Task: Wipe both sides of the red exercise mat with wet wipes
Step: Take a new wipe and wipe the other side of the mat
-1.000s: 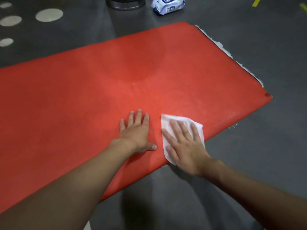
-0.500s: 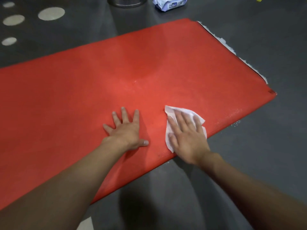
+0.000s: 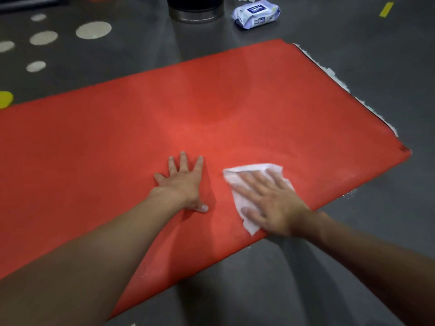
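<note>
Red mat (image 3: 141,149) lies flat on the floor so I can lean in. Left hand (image 3: 182,182) splayed flat pins it from sliding; right hand (image 3: 270,203), fingers straight, presses the wet wipe (image 3: 244,220) near the front edge.

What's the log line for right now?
left hand: flat on red mat | right hand: presses wet wipe on mat | wipe pack: on floor

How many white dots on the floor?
5, all on the grey floor upper left, beyond the mat: the largest dot, one left of it, one smaller above, one at the left edge, one lowest. More may lie off-frame.
</note>
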Demonstrator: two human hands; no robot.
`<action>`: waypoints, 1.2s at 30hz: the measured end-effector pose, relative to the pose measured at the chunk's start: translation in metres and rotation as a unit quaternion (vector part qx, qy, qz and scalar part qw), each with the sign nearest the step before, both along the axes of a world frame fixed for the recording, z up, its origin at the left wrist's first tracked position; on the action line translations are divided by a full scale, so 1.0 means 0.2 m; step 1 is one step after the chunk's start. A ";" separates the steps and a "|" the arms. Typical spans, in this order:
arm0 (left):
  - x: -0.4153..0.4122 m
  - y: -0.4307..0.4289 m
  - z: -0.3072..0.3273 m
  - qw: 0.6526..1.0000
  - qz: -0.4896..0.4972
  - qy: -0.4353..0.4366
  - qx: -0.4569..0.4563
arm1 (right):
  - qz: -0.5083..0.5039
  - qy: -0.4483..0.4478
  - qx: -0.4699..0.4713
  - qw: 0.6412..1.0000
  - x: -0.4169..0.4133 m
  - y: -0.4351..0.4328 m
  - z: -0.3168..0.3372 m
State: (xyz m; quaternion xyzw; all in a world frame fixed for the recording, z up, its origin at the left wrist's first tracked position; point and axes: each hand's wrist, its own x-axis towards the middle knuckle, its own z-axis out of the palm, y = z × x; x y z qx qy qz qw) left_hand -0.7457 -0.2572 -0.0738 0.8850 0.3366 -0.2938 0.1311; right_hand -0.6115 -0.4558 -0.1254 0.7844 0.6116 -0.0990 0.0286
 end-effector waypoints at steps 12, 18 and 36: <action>-0.02 0.01 -0.03 1.000 -0.005 -0.009 -0.005 | -0.136 0.001 -0.003 0.991 0.14 0.15 0.00; 0.00 0.01 -0.02 1.000 -0.001 -0.006 -0.008 | 0.050 0.010 -0.005 0.999 0.03 0.14 -0.01; 0.07 0.18 -0.19 0.965 0.088 -0.174 0.178 | 0.014 -0.001 0.028 1.000 -0.08 0.34 -0.05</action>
